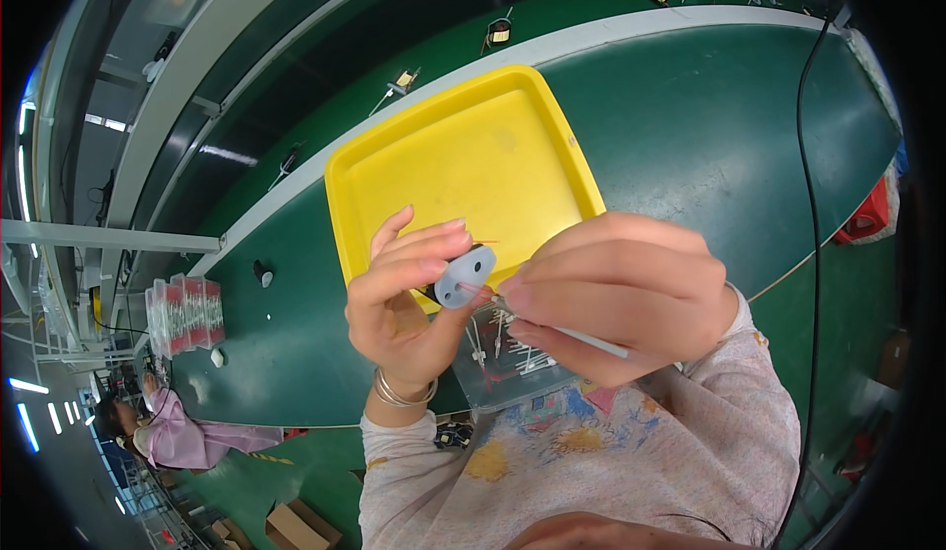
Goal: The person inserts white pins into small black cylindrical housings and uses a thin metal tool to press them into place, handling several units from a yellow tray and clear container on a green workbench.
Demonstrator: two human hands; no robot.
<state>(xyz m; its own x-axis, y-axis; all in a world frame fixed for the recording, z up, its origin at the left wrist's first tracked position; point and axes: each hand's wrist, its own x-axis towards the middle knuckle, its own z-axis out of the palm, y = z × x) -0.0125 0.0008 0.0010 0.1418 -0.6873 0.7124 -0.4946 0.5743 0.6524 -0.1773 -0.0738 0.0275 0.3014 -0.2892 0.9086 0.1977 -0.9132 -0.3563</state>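
My left hand point(399, 299) holds up a small part with a pale oval flange point(466, 276) and a black body behind it, mostly hidden by my fingers. The flange has small holes in its face, and thin red wire shows at it. Close by, my right hand point(626, 289) pinches a thin white rod-shaped piece point(596, 342), its tip near the red wire. Whether the tip touches the wire I cannot tell. Below both hands, a clear plastic bin point(485, 400) contains several thin white and metal pieces with red bits. Behind them lies a yellow tray point(434, 175) with nothing in it.
Along the far green belt point(448, 52) lie several small wired parts point(500, 32). At left on the green table stand clear boxes point(184, 313) of thin pieces, near a small black part point(262, 273). A black cable point(810, 175) hangs at right. Another person point(187, 432) sits far left.
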